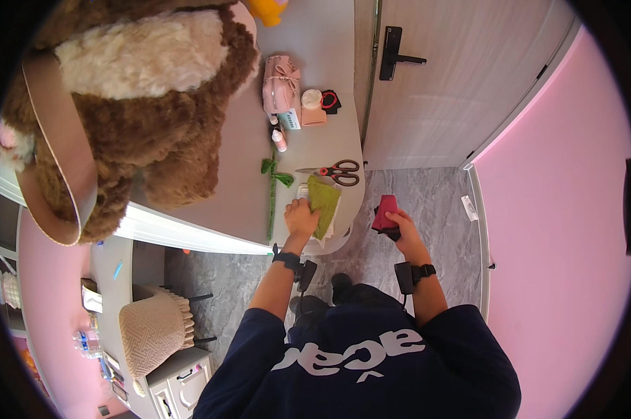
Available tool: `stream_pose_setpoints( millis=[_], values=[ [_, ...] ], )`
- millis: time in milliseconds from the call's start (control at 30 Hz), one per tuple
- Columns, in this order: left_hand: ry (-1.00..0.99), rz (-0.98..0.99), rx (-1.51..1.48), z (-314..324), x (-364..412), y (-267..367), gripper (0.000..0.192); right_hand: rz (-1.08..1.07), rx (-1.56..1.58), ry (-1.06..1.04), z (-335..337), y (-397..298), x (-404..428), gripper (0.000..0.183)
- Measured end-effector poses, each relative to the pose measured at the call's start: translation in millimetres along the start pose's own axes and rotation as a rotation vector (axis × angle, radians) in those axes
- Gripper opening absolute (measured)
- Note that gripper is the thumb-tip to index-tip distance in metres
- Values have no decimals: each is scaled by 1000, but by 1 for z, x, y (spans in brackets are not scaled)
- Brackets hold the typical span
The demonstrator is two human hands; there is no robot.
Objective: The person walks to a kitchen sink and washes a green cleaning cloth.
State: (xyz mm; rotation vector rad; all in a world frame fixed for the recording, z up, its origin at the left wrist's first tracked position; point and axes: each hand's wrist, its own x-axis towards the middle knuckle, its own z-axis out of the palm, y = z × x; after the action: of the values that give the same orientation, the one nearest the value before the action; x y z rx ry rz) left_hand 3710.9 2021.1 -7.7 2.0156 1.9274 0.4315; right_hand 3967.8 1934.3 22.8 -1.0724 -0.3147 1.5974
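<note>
My left hand (301,217) is on the near end of the table, its thumb against a folded olive-green cloth (326,201). Whether its fingers grip the cloth or only rest on it is unclear. White cloth or paper (334,225) shows from beneath the green piece, and a striped white piece (302,191) lies by my fingertips. Off the table's right edge, my right hand (409,235) holds a folded crimson cloth (385,210) together with a black cloth (391,232). Red-and-black scissors (336,172) lie just beyond the green cloth, blades pointing left.
A green stem-like strip with leaves (272,199) lies left of my left hand. Farther back are a small bottle (279,140), a pink pouch (281,86) and a peach folded cloth (314,117). A large brown plush toy (153,131) covers the table's left. A door (452,78) stands beyond.
</note>
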Motion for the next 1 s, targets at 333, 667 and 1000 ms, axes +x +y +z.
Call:
stream_pose_setpoints(
  millis=[333, 667, 1000],
  values=[
    [118, 472, -355, -81, -73, 92, 26, -45, 192, -227, 99, 6, -31, 33],
    [-61, -69, -1299, -95, -144, 14, 53, 93, 72, -231, 130, 45, -75, 34],
    [-126, -396, -1496, -69, -166, 13, 39, -432, -1047, -324, 100, 2, -42, 36]
  ],
)
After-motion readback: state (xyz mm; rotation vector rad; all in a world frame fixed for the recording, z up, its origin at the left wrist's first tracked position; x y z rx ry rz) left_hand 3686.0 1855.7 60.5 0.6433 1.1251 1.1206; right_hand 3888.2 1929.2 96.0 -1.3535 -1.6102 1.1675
